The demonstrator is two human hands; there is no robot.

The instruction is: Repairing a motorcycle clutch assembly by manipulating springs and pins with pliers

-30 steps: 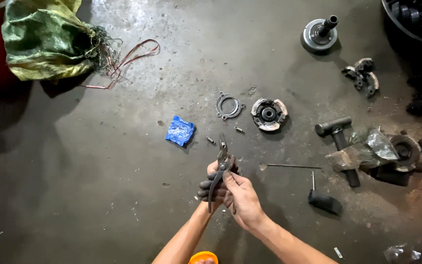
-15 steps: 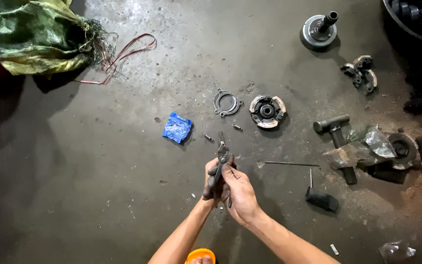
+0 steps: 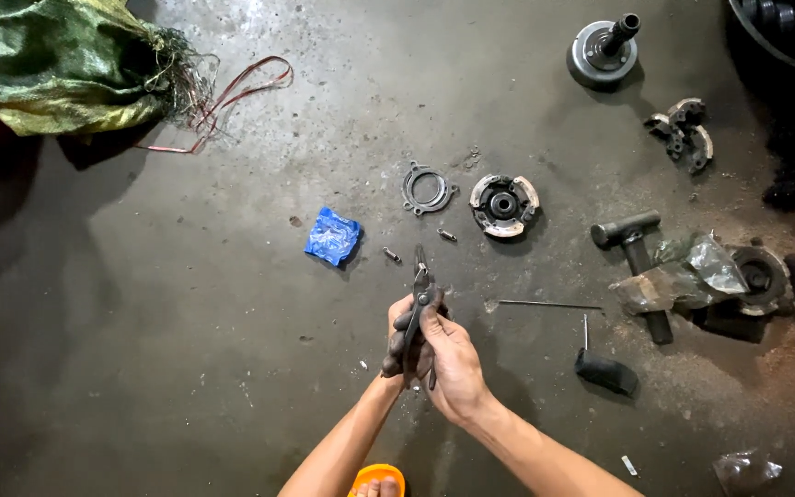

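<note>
Both hands, left hand (image 3: 404, 336) and right hand (image 3: 453, 359), clasp pliers (image 3: 419, 293); blue packet (image 3: 333, 236), ring plate (image 3: 428, 189) nearby; jaw contents unclear.

Two hands (image 3: 430, 345), one pliers (image 3: 419, 294), one hammer (image 3: 637, 253), one blue packet (image 3: 332, 236)

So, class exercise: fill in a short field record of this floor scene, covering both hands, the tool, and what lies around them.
surface: grey concrete floor
left hand: left hand wrapped around the pliers handles
right hand: right hand also gripping the handles
pliers: held above the floor, nose pointing away from the person
ahead of hands: blue packet, flat metal ring plate, round clutch part
right side: hammer, thin rod
far left: green sack
</note>
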